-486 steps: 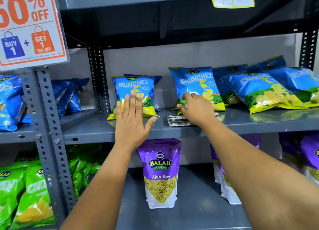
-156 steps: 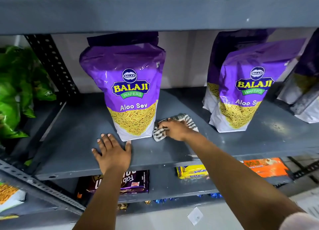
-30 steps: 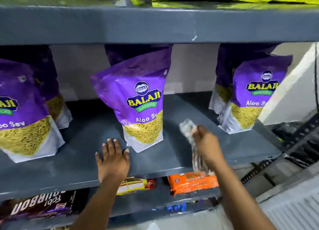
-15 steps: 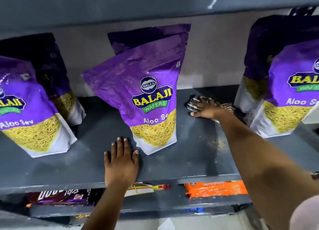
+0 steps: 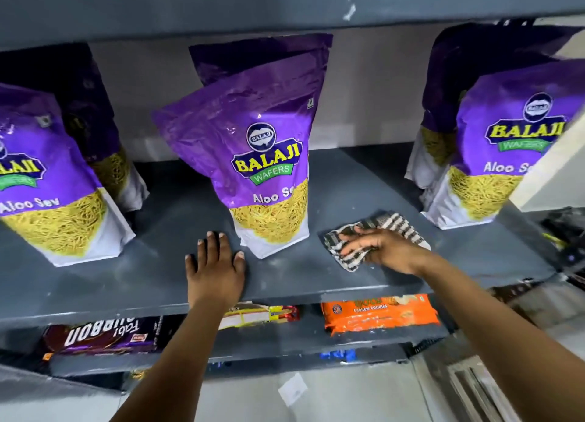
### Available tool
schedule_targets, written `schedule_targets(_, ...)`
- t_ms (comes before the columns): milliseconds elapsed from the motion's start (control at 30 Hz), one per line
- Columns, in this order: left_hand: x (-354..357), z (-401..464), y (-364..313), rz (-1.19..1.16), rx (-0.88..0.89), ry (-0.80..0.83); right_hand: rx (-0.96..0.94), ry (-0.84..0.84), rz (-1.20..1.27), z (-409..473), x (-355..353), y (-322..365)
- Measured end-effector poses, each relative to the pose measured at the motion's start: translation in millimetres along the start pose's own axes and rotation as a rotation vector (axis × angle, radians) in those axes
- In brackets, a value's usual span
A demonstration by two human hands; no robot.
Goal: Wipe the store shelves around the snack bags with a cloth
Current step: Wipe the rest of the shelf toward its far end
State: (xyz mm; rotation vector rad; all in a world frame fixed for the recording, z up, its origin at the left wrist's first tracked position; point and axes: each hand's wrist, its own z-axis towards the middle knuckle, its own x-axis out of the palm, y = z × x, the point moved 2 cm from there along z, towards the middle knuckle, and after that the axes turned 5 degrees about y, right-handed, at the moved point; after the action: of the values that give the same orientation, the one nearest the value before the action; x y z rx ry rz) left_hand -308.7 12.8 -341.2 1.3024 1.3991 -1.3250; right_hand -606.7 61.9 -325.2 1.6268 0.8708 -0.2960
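Observation:
A grey metal shelf (image 5: pixel 316 276) carries purple Balaji Aloo Sev snack bags. One bag (image 5: pixel 253 156) stands in the middle, another (image 5: pixel 47 181) at the left and a third (image 5: pixel 493 149) at the right, each with a bag behind it. My right hand (image 5: pixel 383 250) presses a black-and-white striped cloth (image 5: pixel 389 225) flat on the shelf, between the middle and right bags. My left hand (image 5: pixel 215 269) lies flat with fingers apart on the shelf's front part, just left of the middle bag's base.
The shelf above (image 5: pixel 221 7) overhangs the bags. On the lower shelf lie a dark Bourbon biscuit pack (image 5: pixel 104 336), a yellow-and-red pack (image 5: pixel 262 314) and an orange cashew cookies pack (image 5: pixel 376 314). A pale wall edge (image 5: pixel 557 168) stands at the right.
My right hand has drawn the cloth from the back of the shelf toward the front, beside the middle bag. My left hand has stayed flat in place.

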Motion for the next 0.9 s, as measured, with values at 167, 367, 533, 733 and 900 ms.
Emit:
schedule_targets(167,0,0,0,-0.015,0.007,0.020,0.114,0.076,0.227,-36,-14,-2)
schedule_targets(367,0,1,0,-0.028,-0.012,0.041,0.023,-0.342,0.482,24,-63,54)
schedule_targets(533,0,1,2,-0.029,-0.011,0.033,0.190,-0.209,-0.194,72,-13,22)
schedule_targets(733,1,2,3,-0.026,-0.003,0.037,0.094,-0.226,-0.193,27,16,27)
schedule_targets(900,0,0,3,-0.038,0.006,0.052,0.020,-0.096,-0.134,-35,31,23)
